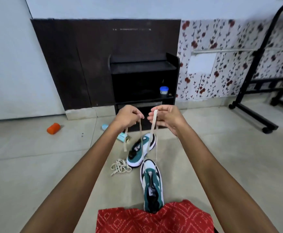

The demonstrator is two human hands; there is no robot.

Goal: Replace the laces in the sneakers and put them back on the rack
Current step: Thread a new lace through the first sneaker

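An orange cylinder (53, 128) lies on the pale tiled floor (28, 157) at far left. A loose tangle of beige laces (119, 167) lies just beside the farther teal-and-white sneaker (141, 149), in front of the black shoe rack (144, 71). The left hand (129, 116) pinches one end of a flat beige lace (153, 122), whose strands drop to the nearer teal-and-white sneaker (151, 184) on the floor, and the right hand (165, 117) pinches the other end.

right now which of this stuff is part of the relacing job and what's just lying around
Job: lace pinched by left hand and right hand, near sneaker, far sneaker, loose laces, black rack.
Lying about: orange cylinder, blue-lidded jar, pale blue box, wheeled stand.
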